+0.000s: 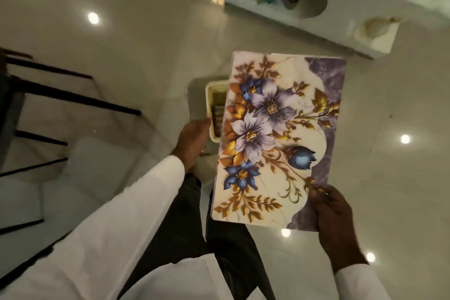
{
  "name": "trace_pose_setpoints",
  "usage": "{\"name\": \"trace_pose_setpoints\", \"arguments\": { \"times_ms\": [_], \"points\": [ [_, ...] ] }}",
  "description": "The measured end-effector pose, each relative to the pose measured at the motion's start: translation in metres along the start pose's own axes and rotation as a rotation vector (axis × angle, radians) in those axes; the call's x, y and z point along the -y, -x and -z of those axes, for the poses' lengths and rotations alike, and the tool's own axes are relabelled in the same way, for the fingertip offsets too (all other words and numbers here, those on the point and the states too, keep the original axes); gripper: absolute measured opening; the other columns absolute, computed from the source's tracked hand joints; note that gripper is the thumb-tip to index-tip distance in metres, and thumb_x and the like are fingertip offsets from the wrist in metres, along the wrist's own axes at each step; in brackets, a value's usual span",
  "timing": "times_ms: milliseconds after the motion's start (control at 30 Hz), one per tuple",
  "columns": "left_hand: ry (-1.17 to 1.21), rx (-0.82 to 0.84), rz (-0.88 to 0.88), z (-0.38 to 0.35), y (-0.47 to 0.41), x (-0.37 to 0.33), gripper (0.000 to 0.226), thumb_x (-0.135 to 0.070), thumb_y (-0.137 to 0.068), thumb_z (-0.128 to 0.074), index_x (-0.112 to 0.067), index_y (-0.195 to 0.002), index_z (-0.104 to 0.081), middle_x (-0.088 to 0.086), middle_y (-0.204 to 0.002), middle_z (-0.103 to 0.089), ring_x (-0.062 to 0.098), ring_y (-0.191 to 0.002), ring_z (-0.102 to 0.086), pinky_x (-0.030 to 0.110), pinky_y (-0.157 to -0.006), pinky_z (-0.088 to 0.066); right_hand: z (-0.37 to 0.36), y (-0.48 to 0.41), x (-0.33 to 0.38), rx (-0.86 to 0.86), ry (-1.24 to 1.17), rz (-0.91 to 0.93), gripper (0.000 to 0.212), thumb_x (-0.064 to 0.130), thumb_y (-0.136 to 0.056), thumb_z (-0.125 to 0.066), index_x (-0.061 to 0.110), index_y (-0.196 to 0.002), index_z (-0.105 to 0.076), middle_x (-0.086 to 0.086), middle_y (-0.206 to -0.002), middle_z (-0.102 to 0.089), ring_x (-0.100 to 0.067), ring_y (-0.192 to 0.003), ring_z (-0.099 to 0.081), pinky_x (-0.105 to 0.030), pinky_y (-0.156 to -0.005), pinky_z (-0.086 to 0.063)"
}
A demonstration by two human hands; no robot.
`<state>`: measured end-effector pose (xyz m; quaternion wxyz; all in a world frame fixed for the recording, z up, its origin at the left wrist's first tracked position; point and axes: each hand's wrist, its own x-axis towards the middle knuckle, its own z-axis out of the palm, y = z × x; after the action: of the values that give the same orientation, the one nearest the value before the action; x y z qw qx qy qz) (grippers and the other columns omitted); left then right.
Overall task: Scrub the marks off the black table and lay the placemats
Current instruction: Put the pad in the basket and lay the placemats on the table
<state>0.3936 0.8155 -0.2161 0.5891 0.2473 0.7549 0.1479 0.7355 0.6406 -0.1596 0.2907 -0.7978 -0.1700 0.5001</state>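
While the person stands over a glossy pale floor (146,31), a placemat (275,134) is held flat in the air in front of the body, its printed face up. It is cream with purple and blue flowers, gold leaves and a purple marbled band along its right edge. The right hand (336,219) grips the mat's near right corner, thumb on top and the other fingers hidden under it. The left hand (193,140) reaches to the mat's left edge, its fingertips meeting the rim of a cream basket (211,95). Whether it grips the mat, the basket or nothing cannot be told, as the fingers are hidden. The basket is below and mostly covered by the mat. White sleeves (121,214) cover both forearms, and dark trousers (180,214) show between them. Thin black chair legs (73,97) cross the left side. At the top stands a white unit (341,27) with an oval recess holding small dark items, too blurred to name. Round light spots gleam on the floor.
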Motion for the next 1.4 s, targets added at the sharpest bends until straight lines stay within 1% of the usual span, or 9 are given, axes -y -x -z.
{"name": "trace_pose_setpoints", "arguments": {
  "times_ms": [100,233,400,533,733,900,1000,1167,1400],
  "points": [
    [0.234,0.149,0.035,0.025,0.055,-0.013,0.065,-0.074,-0.109,-0.044,-0.022,-0.118,-0.082,0.007,-0.115,-0.085,0.03,-0.105,-0.081,0.043,-0.097,-0.061,-0.023,0.012,0.042,0.071,0.029,0.077,0.016,0.016,-0.108,-0.069,0.014,-0.122,-0.077,-0.007,-0.114,-0.083,-0.038,-0.11,-0.079,-0.06,-0.094,-0.066],
    [0.36,0.103,-0.125,0.069,0.112,-0.027,0.028,-0.043,-0.108,-0.069,-0.022,-0.114,-0.086,0.011,-0.113,-0.085,0.043,-0.111,-0.079,0.035,-0.078,-0.061,-0.054,0.031,0.106,0.177,0.036,0.196,0.013,0.02,-0.107,-0.073,0.019,-0.119,-0.078,0.0,-0.112,-0.084,-0.03,-0.108,-0.079,-0.052,-0.089,-0.068],
    [0.458,-0.035,-0.315,0.126,0.159,-0.037,0.017,-0.033,-0.103,-0.078,-0.02,-0.114,-0.084,0.015,-0.116,-0.084,0.047,-0.111,-0.078,0.052,-0.095,-0.061,-0.096,0.049,0.176,0.292,0.018,0.282,0.017,0.023,-0.107,-0.073,0.018,-0.123,-0.078,0.003,-0.115,-0.083,-0.023,-0.106,-0.08,-0.04,-0.083,-0.069],
    [0.583,-0.178,-0.391,0.167,0.186,-0.034,0.017,-0.03,-0.098,-0.08,-0.019,-0.111,-0.083,0.016,-0.113,-0.083,0.04,-0.102,-0.078,0.051,-0.095,-0.061,-0.133,0.066,0.215,0.456,0.056,0.385,0.015,0.016,-0.107,-0.072,0.015,-0.121,-0.078,0.005,-0.107,-0.085,-0.019,-0.099,-0.08,-0.029,-0.073,-0.066],
    [0.701,-0.323,-0.412,0.219,0.225,0.01,0.016,-0.029,-0.11,-0.068,-0.03,-0.111,-0.085,0.015,-0.119,-0.083,0.045,-0.109,-0.08,0.06,-0.099,-0.063,-0.182,0.103,0.244,0.704,0.247,0.427,0.04,0.043,-0.092,-0.079,0.018,-0.123,-0.077,0.003,-0.115,-0.084,-0.026,-0.11,-0.08,-0.054,-0.098,-0.066],
    [0.833,-0.452,-0.402,0.263,0.259,0.068,0.02,-0.035,-0.107,-0.069,-0.027,-0.119,-0.083,0.016,-0.123,-0.081,0.047,-0.112,-0.078,0.065,-0.102,-0.061,-0.24,0.153,0.25,0.835,0.402,0.562,0.031,0.039,-0.099,-0.076,0.019,-0.123,-0.075,0.007,-0.114,-0.083,-0.005,-0.095,-0.079,-0.02,-0.07,-0.063],
    [0.911,-0.529,-0.376,0.293,0.278,0.106,0.024,-0.033,-0.111,-0.065,-0.021,-0.125,-0.079,0.015,-0.123,-0.082,0.045,-0.112,-0.079,0.067,-0.103,-0.061,-0.286,0.181,0.248,0.902,0.412,0.59,0.031,0.031,-0.099,-0.076,0.013,-0.124,-0.072,0.006,-0.107,-0.085,-0.013,-0.095,-0.082,-0.024,-0.07,-0.065],
    [1.003,-0.679,-0.37,0.339,0.31,0.157,0.019,-0.025,-0.113,-0.059,-0.021,-0.12,-0.076,0.005,-0.108,-0.085,0.028,-0.097,-0.084,0.036,-0.074,-0.069,-0.365,0.233,0.237,0.965,0.515,0.708,0.025,0.031,-0.101,-0.079,0.021,-0.123,-0.075,0.008,-0.113,-0.084,-0.019,-0.102,-0.082,-0.038,-0.086,-0.069],
    [1.049,-0.846,-0.384,0.411,0.35,0.231,0.034,-0.041,-0.103,-0.066,-0.017,-0.125,-0.075,0.006,-0.111,-0.084,0.03,-0.1,-0.083,0.045,-0.086,-0.069,-0.465,0.315,0.205,1.112,0.55,0.761,0.021,0.02,-0.1,-0.079,0.013,-0.12,-0.077,0.0,-0.109,-0.086,-0.024,-0.102,-0.083,-0.05,-0.089,-0.068]
  ]
}}
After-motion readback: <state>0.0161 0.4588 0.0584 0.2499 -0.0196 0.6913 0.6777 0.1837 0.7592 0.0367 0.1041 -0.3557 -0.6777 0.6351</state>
